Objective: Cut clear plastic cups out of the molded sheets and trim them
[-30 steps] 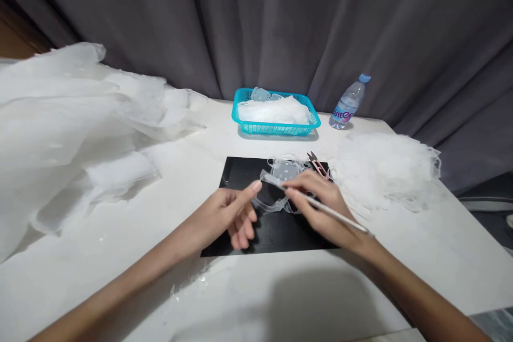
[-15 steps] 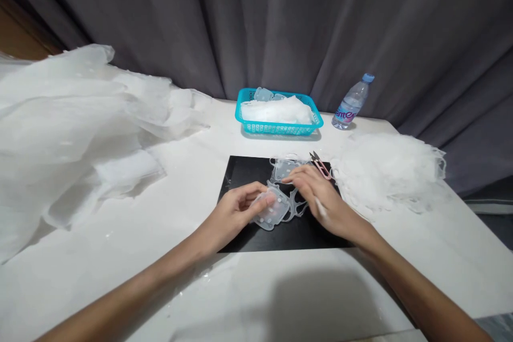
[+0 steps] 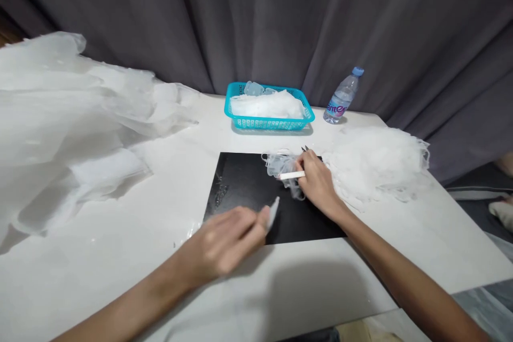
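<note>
A: Clear plastic piece (image 3: 273,212), pinched at the fingertips of the left hand (image 3: 224,240), low over the near edge of the black mat (image 3: 244,181). It is blurred, so I cannot make out its shape.

B: And the left hand's fingers?

A: Curled together around that piece, thumb against it. The hand itself is blurred too.

B: What about the right hand (image 3: 316,181)?

A: It sits at the far right corner of the mat, fingers closed on a thin white stick (image 3: 292,175) that points left, roughly level. Under its fingertips lies a tangle of clear plastic strips (image 3: 280,163), touching the hand.

B: Are the two hands close?

A: Apart; bare mat lies between them.

B: Anything beside the right hand?

A: A heap of white netting (image 3: 377,165) just to its right on the table (image 3: 120,235). Small snips (image 3: 305,148) peek out just behind the hand, mostly hidden.

B: Farther back?

A: A turquoise basket (image 3: 240,120) with white material and a few clear pieces in it, and near it, to the right, a water bottle (image 3: 340,99) standing upright. A grey curtain (image 3: 256,16) hangs behind. On the left of the table, a large pile of white sheer fabric (image 3: 60,117), well apart from both hands.
</note>
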{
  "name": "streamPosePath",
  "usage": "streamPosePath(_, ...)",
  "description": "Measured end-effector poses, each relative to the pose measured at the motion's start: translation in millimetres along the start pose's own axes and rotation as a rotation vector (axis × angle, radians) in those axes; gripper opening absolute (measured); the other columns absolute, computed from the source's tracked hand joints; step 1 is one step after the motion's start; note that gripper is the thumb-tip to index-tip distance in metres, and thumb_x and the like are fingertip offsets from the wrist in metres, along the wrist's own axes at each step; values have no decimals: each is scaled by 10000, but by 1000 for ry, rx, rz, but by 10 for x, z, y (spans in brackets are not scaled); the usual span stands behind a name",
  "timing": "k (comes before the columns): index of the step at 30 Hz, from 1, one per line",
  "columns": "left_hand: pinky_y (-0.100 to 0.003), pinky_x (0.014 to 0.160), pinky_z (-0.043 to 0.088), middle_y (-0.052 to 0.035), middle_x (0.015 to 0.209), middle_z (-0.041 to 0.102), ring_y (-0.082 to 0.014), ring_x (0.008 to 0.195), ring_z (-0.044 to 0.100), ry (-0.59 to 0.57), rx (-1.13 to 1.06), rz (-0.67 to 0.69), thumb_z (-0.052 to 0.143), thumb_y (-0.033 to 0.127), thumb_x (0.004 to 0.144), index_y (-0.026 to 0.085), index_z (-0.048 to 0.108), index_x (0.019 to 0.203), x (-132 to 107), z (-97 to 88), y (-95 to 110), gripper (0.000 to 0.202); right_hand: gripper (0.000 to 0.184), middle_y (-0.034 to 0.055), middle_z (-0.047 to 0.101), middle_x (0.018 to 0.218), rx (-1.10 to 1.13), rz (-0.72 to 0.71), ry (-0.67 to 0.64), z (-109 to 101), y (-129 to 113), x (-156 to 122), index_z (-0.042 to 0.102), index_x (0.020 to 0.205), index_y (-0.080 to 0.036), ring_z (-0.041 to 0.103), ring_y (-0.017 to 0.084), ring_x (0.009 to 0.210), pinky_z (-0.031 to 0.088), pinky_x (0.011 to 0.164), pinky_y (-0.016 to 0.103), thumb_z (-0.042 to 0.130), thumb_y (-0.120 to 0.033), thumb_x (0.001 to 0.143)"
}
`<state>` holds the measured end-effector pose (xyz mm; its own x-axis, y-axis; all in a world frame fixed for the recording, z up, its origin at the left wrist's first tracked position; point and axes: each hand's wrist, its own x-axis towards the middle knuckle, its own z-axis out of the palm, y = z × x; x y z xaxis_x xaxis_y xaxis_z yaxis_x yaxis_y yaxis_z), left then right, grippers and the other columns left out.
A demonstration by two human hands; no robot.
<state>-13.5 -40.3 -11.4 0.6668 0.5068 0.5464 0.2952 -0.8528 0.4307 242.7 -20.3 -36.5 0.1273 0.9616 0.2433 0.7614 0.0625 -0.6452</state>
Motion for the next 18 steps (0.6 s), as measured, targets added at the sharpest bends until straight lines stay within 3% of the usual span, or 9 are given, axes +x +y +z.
streamPosePath(2,-240,568,500,10,707,690,-144,592,638,52,-172,-243,557,283,1050,205,652,995,55,-73,-41,135,155,99,685,972,-26,16,9,-113,134,48,620,856,-198,614,253,913,435,805,363,529,-263,963)
streamPosePath(5,-250,635,535,-23,793,761,-170,698,713,32,-551,-578,554,367,1057,198,639,965,196,-167,-95,211,219,68,695,946,-29,3,-5,-324,227,56,627,854,-205,617,231,880,433,802,350,546,-360,987)
streamPosePath(7,-268,693,545,-38,805,776,-188,747,727,25,-779,-722,629,411,1015,193,654,938,259,-193,-105,233,286,75,698,1001,-30,11,28,-415,228,22,644,943,-201,624,232,895,448,816,355,536,-458,1008)
streamPosePath(11,-260,716,518,-37,807,772,-172,759,701,68,-848,-736,691,395,979,186,692,924,260,-188,-99,215,582,125,661,1179,-122,-54,18,-374,168,-78,570,1345,-182,631,293,1044,495,879,411,668,-575,928)
streamPosePath(13,-247,700,503,-25,797,753,-157,741,678,84,-833,-711,711,385,966,184,707,918,236,-186,-108,206,646,138,656,1175,-180,-135,-58,-286,144,-111,548,1403,-162,618,327,1102,505,911,448,713,-546,910)
streamPosePath(18,-234,692,487,-21,801,738,-147,743,657,100,-792,-672,730,378,956,180,741,927,213,-190,-163,200,213,83,686,971,-159,-243,-144,-154,116,-119,677,1121,-183,634,283,980,501,918,433,610,-353,1013)
